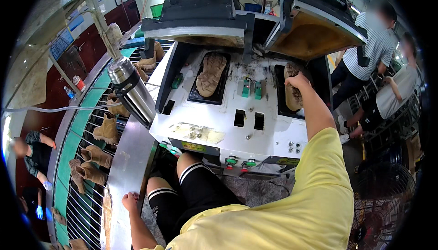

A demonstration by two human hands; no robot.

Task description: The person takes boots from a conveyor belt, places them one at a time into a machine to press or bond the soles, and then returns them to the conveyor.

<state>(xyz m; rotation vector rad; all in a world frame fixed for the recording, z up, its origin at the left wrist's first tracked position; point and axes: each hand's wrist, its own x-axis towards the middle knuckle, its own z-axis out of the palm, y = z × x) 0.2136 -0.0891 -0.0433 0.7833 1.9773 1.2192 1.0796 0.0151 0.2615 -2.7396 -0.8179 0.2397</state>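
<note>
Tan boot (pixel 293 92) at centre right, sole up, gripped by the right hand (pixel 297 82); left hand (pixel 130 201) rests loosely curled on the metal ledge (pixel 130 158), lower left.

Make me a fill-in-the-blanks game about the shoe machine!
1. The right hand grips the boot in the machine's ____ tray.
2. The boot in the left tray lies sole ____.
3. The left hand rests on the ____ table edge.
Missing words: right; up; metal
</note>
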